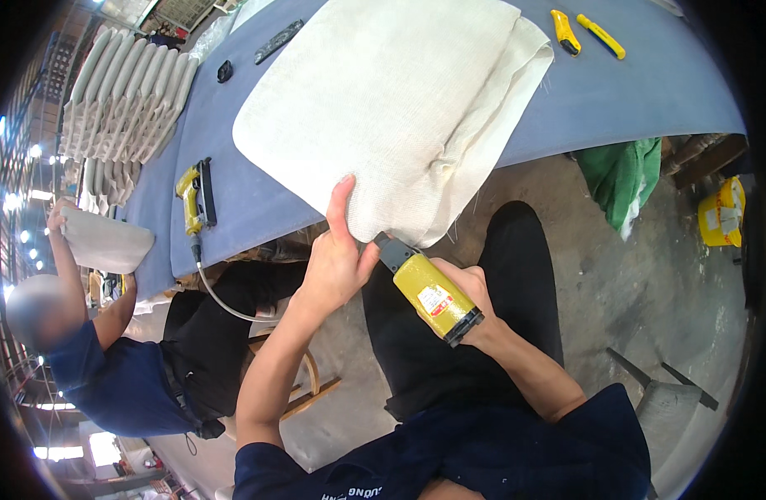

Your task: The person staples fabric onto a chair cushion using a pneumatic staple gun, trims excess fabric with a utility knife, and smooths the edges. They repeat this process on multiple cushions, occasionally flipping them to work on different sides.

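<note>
A cream fabric-covered seat panel [358, 92] lies on the blue-topped table, its near corner reaching past the edge toward me. Loose, frayed fabric is bunched along its right side. My left hand [329, 267] grips that near corner, index finger stretched along the cloth and thumb close to the tool's nose; its other fingers are partly hidden. My right hand [475, 304] is wrapped round a yellow and black pneumatic staple gun [435, 296]. The gun's dark nose meets the panel's edge right beside my left thumb.
On the blue table [650, 92] lie a second staple gun [195, 200] with a hose, two yellow cutters [600, 36] and a dark bar [279, 42]. Stacked pale panels [129, 92] stand far left. A co-worker [125, 367] handles another panel. A stool [666, 404] stands right.
</note>
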Demonstrator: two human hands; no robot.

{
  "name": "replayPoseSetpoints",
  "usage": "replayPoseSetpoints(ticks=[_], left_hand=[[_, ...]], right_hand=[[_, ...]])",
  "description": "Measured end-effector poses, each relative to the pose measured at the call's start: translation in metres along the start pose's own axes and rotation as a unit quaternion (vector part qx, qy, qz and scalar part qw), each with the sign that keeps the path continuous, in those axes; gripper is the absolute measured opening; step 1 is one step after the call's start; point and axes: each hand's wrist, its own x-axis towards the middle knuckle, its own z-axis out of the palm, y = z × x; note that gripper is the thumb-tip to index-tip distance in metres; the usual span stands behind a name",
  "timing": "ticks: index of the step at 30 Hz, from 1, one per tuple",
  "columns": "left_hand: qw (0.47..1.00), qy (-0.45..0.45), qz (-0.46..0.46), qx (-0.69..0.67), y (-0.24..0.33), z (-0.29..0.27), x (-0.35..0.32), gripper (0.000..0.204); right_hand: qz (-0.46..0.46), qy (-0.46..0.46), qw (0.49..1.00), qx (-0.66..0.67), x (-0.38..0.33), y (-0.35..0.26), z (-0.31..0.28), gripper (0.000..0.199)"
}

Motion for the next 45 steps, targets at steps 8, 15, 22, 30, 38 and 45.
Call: replayPoseSetpoints(ticks=[8, 15, 22, 30, 38, 45], left_hand=[[0.997, -0.046, -0.054, -0.016, 0.006, -0.003, -0.008, 0.100], [0.994, 0.062, 0.007, -0.095, 0.012, 0.012, -0.002, 0.090], [0.968, 0.155, 0.022, -0.195, -0.003, 0.040, -0.004, 0.077], [0.948, 0.239, 0.066, -0.201, 0.012, 0.048, -0.001, 0.075], [0.925, 0.239, 0.033, -0.295, -0.001, 0.037, 0.000, 0.070], [0.968, 0.152, -0.184, -0.076, 0.027, -0.051, -0.037, 0.050]], right_hand=[[0.009, -0.042, 0.999, -0.026, 0.003, 0.028, -0.004, 0.027], [0.019, -0.081, 0.995, -0.058, 0.023, -0.033, -0.073, 0.050], [-0.059, 0.186, 0.907, -0.374, 0.116, -0.084, -0.254, 0.043], [0.136, 0.263, 0.628, -0.720, 0.207, 0.029, -0.402, 0.069], [0.040, 0.201, 0.638, -0.742, 0.211, 0.055, -0.390, 0.052], [-0.118, 0.389, 0.747, -0.526, 0.120, -0.084, -0.337, 0.022]])
